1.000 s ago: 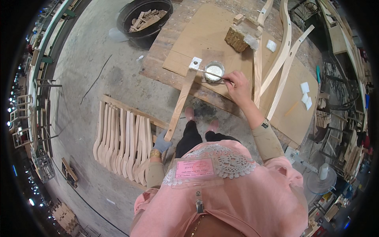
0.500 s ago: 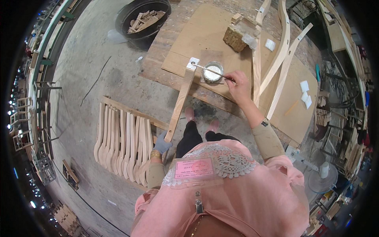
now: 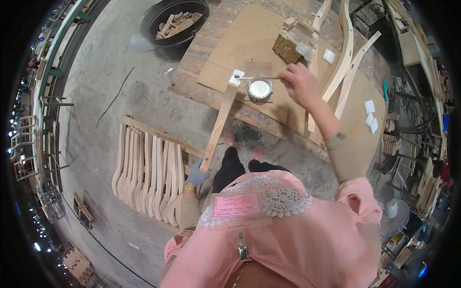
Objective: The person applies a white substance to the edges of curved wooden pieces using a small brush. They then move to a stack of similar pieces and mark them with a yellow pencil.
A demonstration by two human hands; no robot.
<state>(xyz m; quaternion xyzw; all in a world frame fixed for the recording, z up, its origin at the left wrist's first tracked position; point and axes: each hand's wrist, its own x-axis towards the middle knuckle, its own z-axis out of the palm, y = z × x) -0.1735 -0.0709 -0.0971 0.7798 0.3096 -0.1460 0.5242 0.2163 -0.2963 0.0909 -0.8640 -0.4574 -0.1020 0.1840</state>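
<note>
- Showing right hand (image 3: 298,82) closed on thin stick (image 3: 257,78), now swung across rim of round tin (image 3: 260,89) so that tip reaches white-smeared end of wooden slat (image 3: 220,126); a second ago tip rested nearer tin.
- Judged as paste transfer: stick loaded from tin, moved toward slat end at 9 o'clock of tin.
- Left hand (image 3: 196,174), gloved, gripping lower end of slat, unchanged between frames.
- Slat: long, pale, slightly tapered, running from surface (image 3: 225,53) edge down toward 7 o'clock; upper end resting on brown board beside tin, with small white patch.
- Stack of curved pale slats (image 3: 144,173) on floor at 9 o'clock of left hand.
</note>
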